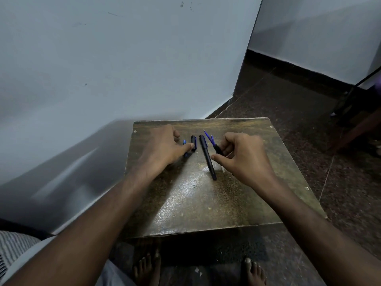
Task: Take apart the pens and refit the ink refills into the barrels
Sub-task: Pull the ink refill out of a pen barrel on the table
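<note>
Left hand reached over a short pen piece, fingers bent, right hand pinched blue refills, long pen lay between on table.

Bare forearms (feet bare too)

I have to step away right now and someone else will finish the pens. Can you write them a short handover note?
Left hand: on the table, fingertips on a short black cap piece and a small blue piece; no closed grip visible.
Right hand: grip on a black section with blue refills sticking out of it.
Between the hands: one long black pen lying on the table, seemingly assembled.
Done: at least one pen is apart.
Left: refit the refills, close the barrels, then probably handle the long pen.
</note>
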### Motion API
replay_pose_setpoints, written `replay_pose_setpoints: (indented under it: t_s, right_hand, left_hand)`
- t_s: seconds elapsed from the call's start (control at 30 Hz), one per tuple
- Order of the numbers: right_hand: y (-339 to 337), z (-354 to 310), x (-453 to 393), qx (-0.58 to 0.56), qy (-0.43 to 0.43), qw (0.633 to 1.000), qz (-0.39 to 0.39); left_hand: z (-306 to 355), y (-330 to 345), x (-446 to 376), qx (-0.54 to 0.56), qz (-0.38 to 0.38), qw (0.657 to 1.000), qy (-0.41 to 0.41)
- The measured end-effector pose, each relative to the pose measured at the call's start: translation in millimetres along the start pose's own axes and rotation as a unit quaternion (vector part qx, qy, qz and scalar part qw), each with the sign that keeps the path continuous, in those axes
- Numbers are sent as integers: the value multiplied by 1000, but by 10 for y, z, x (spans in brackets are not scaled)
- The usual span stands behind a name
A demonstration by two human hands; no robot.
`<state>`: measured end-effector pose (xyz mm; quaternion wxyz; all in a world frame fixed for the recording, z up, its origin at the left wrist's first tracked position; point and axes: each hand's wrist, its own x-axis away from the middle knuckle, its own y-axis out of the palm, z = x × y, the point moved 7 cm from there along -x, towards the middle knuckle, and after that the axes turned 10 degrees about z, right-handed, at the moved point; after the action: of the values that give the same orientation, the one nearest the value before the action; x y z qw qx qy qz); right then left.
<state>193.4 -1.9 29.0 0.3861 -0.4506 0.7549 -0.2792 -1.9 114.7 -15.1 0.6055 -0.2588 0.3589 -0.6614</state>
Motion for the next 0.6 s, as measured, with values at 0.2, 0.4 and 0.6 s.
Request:
replay_pose_setpoints:
  t_s: [0.2,0.4,0.6]
  right_hand:
    - [-19,12,2,-14,14,1000,-1]
    - [57,151,-3,-251,165,954,-19]
    - [113,194,-16,-337,193,921,-9]
  left_hand:
    - [-23,-21,-11,3,-3,1000,-5]
    - [284,-189,44,100,29,992,70]
    - [570,-88,225,169,-77,971,152]
